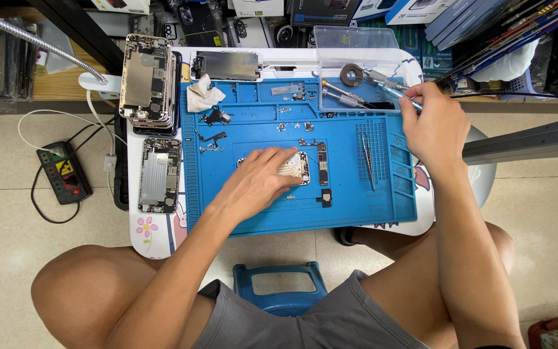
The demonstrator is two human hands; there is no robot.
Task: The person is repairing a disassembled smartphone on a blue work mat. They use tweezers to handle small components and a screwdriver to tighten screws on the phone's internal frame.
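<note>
Two hands work here: the left hand [263, 178] and the right hand [433, 126]. There are one blue repair mat [350, 210], one tweezers [367, 158], one clear plastic box [356, 48], one power strip [64, 173]. Phone housings: one under the palm [301, 169], one beside the mat [160, 176], plus one stack [146, 81]

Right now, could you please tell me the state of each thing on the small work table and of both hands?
Left hand: flat, pressing on the opened phone.
Opened silver phone on the blue mat: back up, internals exposed.
Right hand: closed around a blue-handled screwdriver.
Clear plastic tray: open, holding metal tools.
Stack of phone housings: stripped, piled.
Metal tweezers: lying free on the mat.
Black power strip: switch lit red.
</note>
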